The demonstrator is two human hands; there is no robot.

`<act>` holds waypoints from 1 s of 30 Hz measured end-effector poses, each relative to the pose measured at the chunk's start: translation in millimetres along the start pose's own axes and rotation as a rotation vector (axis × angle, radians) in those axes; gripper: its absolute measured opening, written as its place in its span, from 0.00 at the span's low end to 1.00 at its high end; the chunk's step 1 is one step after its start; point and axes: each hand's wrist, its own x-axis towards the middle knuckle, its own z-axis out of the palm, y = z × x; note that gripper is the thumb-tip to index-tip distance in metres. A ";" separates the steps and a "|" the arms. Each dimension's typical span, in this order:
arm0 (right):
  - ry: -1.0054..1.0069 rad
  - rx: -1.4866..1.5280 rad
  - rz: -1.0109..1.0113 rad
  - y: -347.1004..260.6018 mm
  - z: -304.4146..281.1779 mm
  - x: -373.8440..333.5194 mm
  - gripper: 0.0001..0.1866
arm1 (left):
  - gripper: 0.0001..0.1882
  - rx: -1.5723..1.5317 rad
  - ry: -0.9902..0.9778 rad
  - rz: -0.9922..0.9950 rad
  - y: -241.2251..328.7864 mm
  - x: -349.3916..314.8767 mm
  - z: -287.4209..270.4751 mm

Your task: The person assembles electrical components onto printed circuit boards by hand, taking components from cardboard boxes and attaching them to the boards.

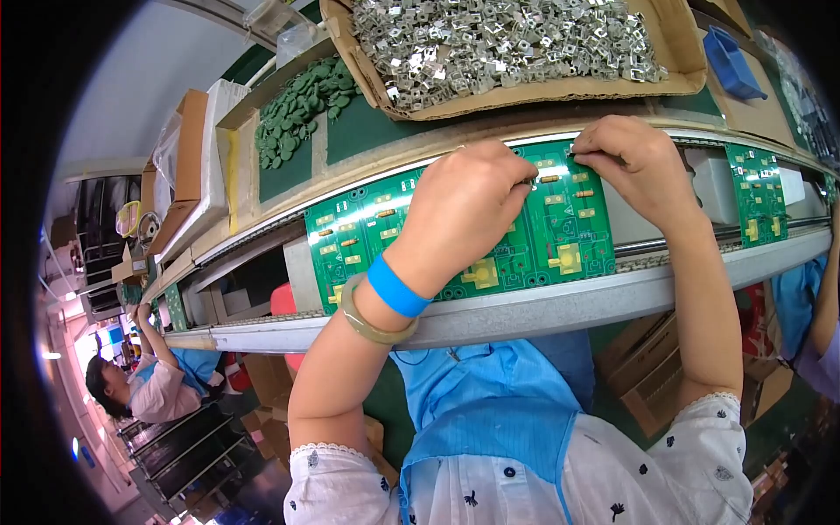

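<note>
A green circuit board [598, 238] lies on the rail line in front of me, carrying small brown resistors and yellow pads. My left hand [472, 206] reaches over it, with thumb and forefinger pinched near the board's top middle; a tiny light piece shows at the tips, too small to name. To the right, my right hand [634, 166] is closed in a pinch at the board's upper right corner. A small metal piece [572, 150] shows at its fingertips. The left wrist bears a blue band [395, 287] and a bangle [376, 329], and the forearm spans the board's lower edge.
Beyond the rail stands a cardboard tray [547, 90] heaped with small metal clips. Green disc-shaped components [302, 109] lie left of it, and a blue bin [731, 63] stands right. Another circuit board [758, 194] sits farther right on the rail. A co-worker [144, 381] works at left.
</note>
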 end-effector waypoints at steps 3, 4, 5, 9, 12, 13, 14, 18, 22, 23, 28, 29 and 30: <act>0.011 0.005 -0.033 0.1 -0.2 -0.1 0.04 | 0.08 -0.003 0.000 0.006 1.1 0.1 0.0; 0.005 -0.005 -0.031 -0.3 -0.4 0.6 0.04 | 0.08 0.011 0.003 0.004 1.7 0.3 -0.3; -0.001 -0.016 -0.028 -0.2 -0.3 0.9 0.04 | 0.08 0.025 0.006 0.001 2.1 0.6 -0.4; -0.015 -0.028 -0.037 2.8 -1.0 0.3 0.04 | 0.08 0.041 -0.009 0.020 2.0 3.2 0.3; -0.045 -0.031 -0.045 3.3 -2.9 1.8 0.04 | 0.08 0.043 -0.043 0.029 1.3 5.0 1.1; -0.020 -0.035 -0.067 2.9 -2.8 2.5 0.04 | 0.08 0.046 -0.033 0.027 1.7 4.8 2.5; 0.005 -0.039 -0.090 2.2 -3.4 3.8 0.05 | 0.08 0.050 -0.022 0.026 2.6 4.8 2.8; 0.097 0.035 -0.007 -15.9 -12.7 6.4 0.05 | 0.07 0.050 0.074 0.035 10.0 9.2 -13.2; 0.224 0.022 0.057 -21.7 -29.6 28.5 0.05 | 0.07 0.071 0.209 0.082 10.0 32.0 -35.4; 0.225 -0.060 0.054 -16.7 -32.5 36.6 0.05 | 0.06 0.094 0.228 0.047 8.2 43.9 -38.0; -0.015 -0.445 0.212 -13.2 -22.7 77.3 0.09 | 0.08 0.169 0.238 0.074 -18.4 97.0 -20.2; -0.017 -0.449 0.213 -14.0 -19.2 82.0 0.09 | 0.09 0.215 0.195 0.036 -19.7 105.8 -14.2; -0.063 -0.524 0.271 -12.5 -15.3 86.2 0.11 | 0.09 0.262 0.151 -0.002 -22.2 112.1 -9.7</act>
